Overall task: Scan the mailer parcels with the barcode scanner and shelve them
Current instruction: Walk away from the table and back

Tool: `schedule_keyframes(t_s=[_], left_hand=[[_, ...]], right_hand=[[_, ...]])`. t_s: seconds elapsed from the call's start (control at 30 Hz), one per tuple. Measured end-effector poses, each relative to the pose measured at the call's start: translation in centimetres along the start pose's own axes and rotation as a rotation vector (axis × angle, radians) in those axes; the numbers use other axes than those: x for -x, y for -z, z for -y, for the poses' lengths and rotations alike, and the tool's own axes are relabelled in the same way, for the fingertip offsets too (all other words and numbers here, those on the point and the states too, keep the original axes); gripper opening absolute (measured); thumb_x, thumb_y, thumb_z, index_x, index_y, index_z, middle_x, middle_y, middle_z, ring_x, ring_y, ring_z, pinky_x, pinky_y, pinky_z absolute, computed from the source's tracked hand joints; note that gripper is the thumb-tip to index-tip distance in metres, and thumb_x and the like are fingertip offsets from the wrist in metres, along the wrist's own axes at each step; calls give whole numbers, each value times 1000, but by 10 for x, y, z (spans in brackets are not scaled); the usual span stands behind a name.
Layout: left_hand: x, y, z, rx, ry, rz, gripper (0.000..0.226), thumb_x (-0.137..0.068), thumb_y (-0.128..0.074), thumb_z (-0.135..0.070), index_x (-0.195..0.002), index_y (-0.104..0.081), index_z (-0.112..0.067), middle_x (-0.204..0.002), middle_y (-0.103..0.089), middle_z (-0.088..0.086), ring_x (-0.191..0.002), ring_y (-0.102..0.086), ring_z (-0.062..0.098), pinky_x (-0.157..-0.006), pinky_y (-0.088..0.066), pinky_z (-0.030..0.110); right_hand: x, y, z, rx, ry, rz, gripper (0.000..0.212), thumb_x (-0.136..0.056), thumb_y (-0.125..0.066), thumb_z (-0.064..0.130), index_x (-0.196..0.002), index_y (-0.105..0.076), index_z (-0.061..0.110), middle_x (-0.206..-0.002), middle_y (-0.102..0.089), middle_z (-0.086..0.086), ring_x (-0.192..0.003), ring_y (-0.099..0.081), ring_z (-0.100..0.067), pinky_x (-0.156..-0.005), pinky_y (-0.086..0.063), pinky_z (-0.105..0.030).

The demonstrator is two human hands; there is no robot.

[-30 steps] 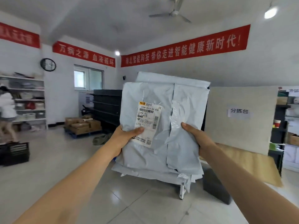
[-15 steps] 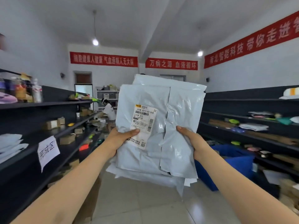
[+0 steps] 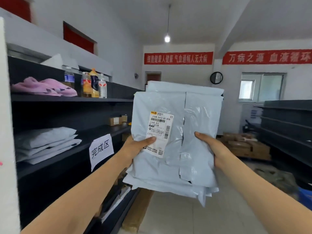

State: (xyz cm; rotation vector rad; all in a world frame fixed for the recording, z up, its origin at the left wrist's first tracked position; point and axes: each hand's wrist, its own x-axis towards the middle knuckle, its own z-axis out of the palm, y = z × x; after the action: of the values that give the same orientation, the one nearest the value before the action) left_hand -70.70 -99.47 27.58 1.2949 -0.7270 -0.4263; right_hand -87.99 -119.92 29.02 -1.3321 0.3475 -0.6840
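Note:
I hold a stack of pale grey mailer parcels (image 3: 194, 132) upright in front of me, at chest height. My left hand (image 3: 138, 146) grips the stack's left edge, thumb on the white shipping label (image 3: 160, 127). My right hand (image 3: 212, 147) grips the right edge. The dark shelf unit (image 3: 70, 149) stands to my left, with a paper sign (image 3: 101, 149) on its edge and several shelved grey mailers (image 3: 45, 142) lying flat on the middle board. No barcode scanner is visible.
Pink cloth (image 3: 43, 86) and bottles (image 3: 92, 85) sit on the upper shelf board, small cartons (image 3: 116, 120) further along. Cardboard boxes (image 3: 244, 146) are stacked on the floor ahead right, beside another dark shelf unit (image 3: 287, 125). A blue bin (image 3: 305, 196) stands low right.
My view has swung left through the room, from the sorting table to the aisle and onto the left shelf unit. Both hands keep the same grip on the stack.

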Motion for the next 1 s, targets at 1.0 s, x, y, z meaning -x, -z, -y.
schedule_keyframes(t_s=[1.0], left_hand=[[-405,408,84,66,306,-901,31,-83,-69,-33,-103,-68,-9,-92,-73,12,-80,-68,25,-80,-55,33]], right_hand=[[-649,-436,-236,137,-441,741,32,-80,-71,27,-105,-68,7,-95,-69,-16,-84,-64,-31,-69,-51,-34]])
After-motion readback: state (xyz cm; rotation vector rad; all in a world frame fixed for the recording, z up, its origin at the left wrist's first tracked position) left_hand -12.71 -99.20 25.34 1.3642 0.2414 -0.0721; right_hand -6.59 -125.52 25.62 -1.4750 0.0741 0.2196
